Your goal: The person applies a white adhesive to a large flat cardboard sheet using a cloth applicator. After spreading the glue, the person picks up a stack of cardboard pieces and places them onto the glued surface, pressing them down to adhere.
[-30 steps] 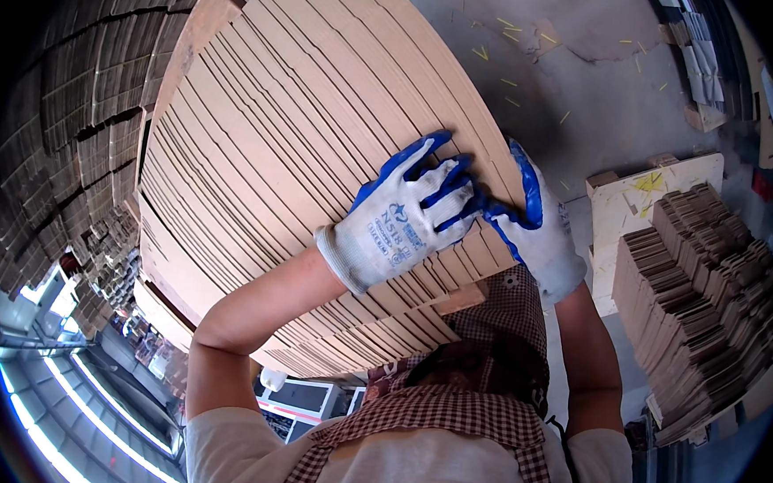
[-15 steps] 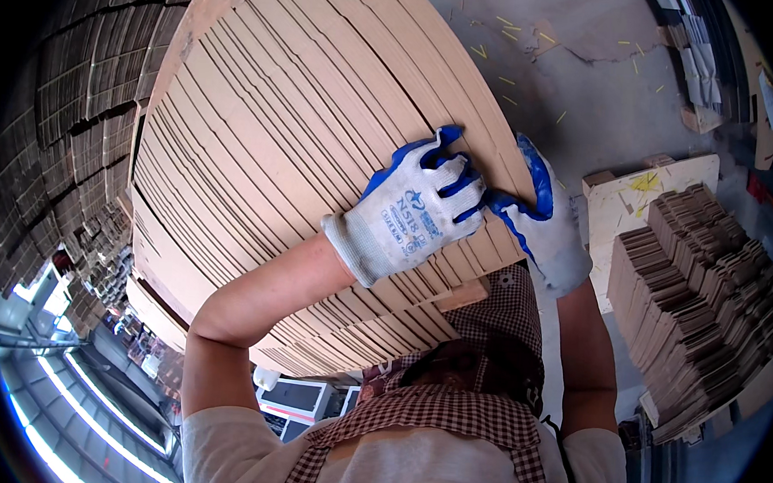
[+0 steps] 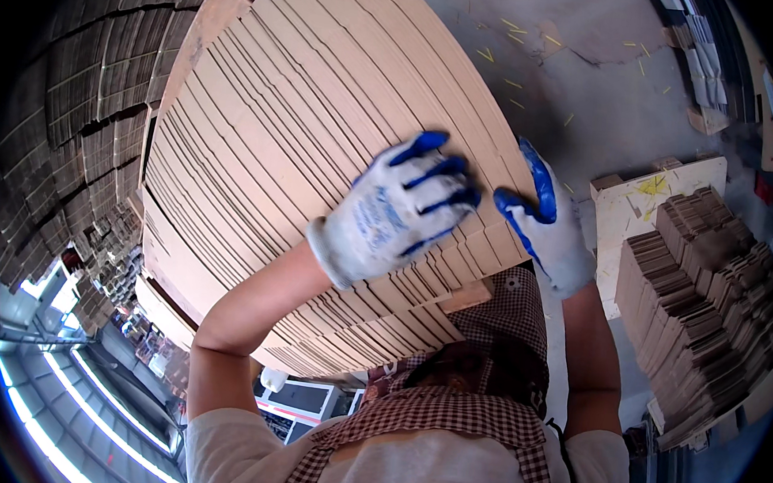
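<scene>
A large stack of flat tan cardboard sheets [image 3: 260, 136] fills the middle, its layers overlapping in stepped rows. My left hand [image 3: 398, 202], in a white glove with blue coating, is over the sheets near their right side. Its fingers are spread, slightly blurred, and nothing shows in them. At the stack's right edge is my right hand [image 3: 552, 216] in a matching glove. Its thumb lies by the top sheet and its fingers stretch along the outer side, apart from each other. Whether the right palm touches the edge I cannot make out.
Tall piles of bundled cardboard [image 3: 87, 64] rise at the left. On the right, a smaller cardboard stack [image 3: 694, 278] stands beside a pale board [image 3: 617, 229] with yellow strips on it. More yellow strips are scattered on the grey floor [image 3: 591, 86]. A wooden block [image 3: 466, 296] juts from under the sheets.
My left hand has slid a little left, away from the right hand, with its fingers straightening. The right hand's thumb and fingers have spread wider at the edge.
</scene>
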Demonstrator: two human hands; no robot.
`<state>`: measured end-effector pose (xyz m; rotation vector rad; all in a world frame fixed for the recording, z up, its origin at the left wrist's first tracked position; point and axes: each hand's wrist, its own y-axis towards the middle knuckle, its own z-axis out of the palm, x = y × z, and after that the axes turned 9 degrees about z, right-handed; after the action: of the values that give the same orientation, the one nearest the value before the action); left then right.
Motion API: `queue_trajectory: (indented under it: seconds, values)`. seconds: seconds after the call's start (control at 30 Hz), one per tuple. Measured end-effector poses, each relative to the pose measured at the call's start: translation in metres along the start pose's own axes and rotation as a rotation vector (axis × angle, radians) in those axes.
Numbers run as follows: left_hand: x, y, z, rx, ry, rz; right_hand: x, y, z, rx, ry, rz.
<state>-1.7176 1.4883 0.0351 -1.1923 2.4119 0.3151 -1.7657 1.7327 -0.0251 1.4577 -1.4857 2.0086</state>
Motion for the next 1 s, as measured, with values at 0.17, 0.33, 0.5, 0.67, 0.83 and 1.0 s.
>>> queue_trajectory:
  seconds: [0.17, 0.33, 0.5, 0.67, 0.83, 1.0]
  values:
    - [0.020, -0.021, -0.028, -0.057, 0.041, -0.055, 0.011, -0.001, -0.006, 0.056, 0.111, 0.214]
    - [0.018, 0.001, -0.032, 0.051, 0.057, -0.017, 0.012, 0.001, -0.006, 0.053, 0.168, 0.293]
    - [0.003, 0.023, 0.009, 0.102, 0.058, -0.022, 0.025, 0.004, -0.011, 0.144, 0.065, 0.332]
    - [-0.002, 0.024, 0.035, 0.150, 0.119, -0.007, 0.015, 0.002, -0.009, 0.122, 0.104, 0.268]
    - [-0.004, 0.031, 0.028, 0.164, 0.177, 0.036, 0.010, 0.002, -0.001, 0.040, 0.204, 0.201]
    - [-0.004, 0.035, 0.030, 0.095, 0.123, 0.024, 0.009, 0.002, -0.003, 0.104, 0.285, 0.211]
